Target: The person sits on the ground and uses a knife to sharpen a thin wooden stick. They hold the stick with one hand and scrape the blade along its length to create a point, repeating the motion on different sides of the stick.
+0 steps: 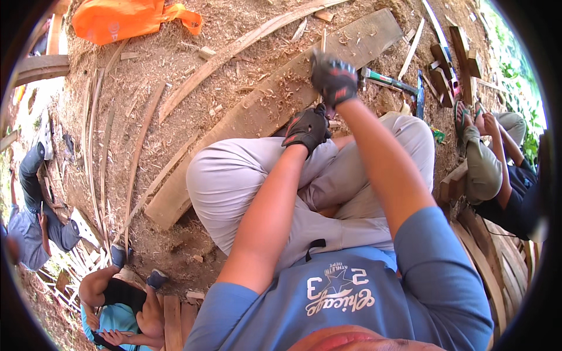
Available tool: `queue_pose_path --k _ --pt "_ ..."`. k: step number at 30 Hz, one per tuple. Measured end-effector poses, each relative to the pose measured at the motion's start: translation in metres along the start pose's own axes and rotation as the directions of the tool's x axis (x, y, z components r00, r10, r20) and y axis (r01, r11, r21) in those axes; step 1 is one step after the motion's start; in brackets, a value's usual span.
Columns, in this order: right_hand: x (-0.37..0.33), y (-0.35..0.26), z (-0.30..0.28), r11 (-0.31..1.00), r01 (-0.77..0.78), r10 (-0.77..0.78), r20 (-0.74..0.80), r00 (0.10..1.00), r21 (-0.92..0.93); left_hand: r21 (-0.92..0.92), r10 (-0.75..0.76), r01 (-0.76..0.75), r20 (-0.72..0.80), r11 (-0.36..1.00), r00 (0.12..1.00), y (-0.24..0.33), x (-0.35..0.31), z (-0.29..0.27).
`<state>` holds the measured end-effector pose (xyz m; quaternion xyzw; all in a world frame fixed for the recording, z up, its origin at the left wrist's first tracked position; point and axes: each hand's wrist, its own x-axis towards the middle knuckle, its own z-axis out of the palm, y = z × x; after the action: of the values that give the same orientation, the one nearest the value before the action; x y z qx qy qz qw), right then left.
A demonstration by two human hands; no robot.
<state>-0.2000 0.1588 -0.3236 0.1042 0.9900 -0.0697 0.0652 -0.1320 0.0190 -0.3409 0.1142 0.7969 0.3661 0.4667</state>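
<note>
I sit cross-legged beside a long wooden plank (252,114) strewn with curled shavings. My right hand (335,79), in a dark glove with red marks, is closed above the plank; what it grips is hidden. A thin wooden stick (324,40) shows just beyond its fingers, and I cannot tell whether it is held. Nearer to me, my gloved left hand (308,127) is closed by my knee, around something dark that I cannot make out. Right of my right hand lies a hammer (389,81) with a green and black handle.
Bent wooden strips (234,50) and shavings litter the dirt ground. An orange bag (120,20) lies at the far left. Timber blocks (462,55) stand at the far right. One person (500,158) sits at the right, others (120,304) at the left.
</note>
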Motion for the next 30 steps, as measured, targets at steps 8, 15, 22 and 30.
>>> queue_pose_path --k 8,15,22,30 --pt "0.045 0.027 -0.015 0.995 0.076 -0.072 0.064 0.995 -0.065 0.204 0.225 -0.198 -0.115 0.959 0.968 -0.015 0.013 0.019" --pt "-0.024 -0.009 -0.018 0.999 -0.015 0.01 0.144 0.99 0.033 0.045 0.015 -0.016 0.036 0.999 0.999 0.001 -0.005 -0.002" --pt "-0.008 0.023 -0.037 0.968 0.251 -0.232 0.39 0.891 0.004 -0.186 -0.173 0.159 -0.061 0.97 0.983 0.018 -0.005 -0.004" --pt "0.08 0.075 -0.046 0.592 0.776 -0.799 -0.03 0.601 -0.218 0.012 -0.118 0.122 -0.177 0.992 0.977 0.018 -0.004 0.0"
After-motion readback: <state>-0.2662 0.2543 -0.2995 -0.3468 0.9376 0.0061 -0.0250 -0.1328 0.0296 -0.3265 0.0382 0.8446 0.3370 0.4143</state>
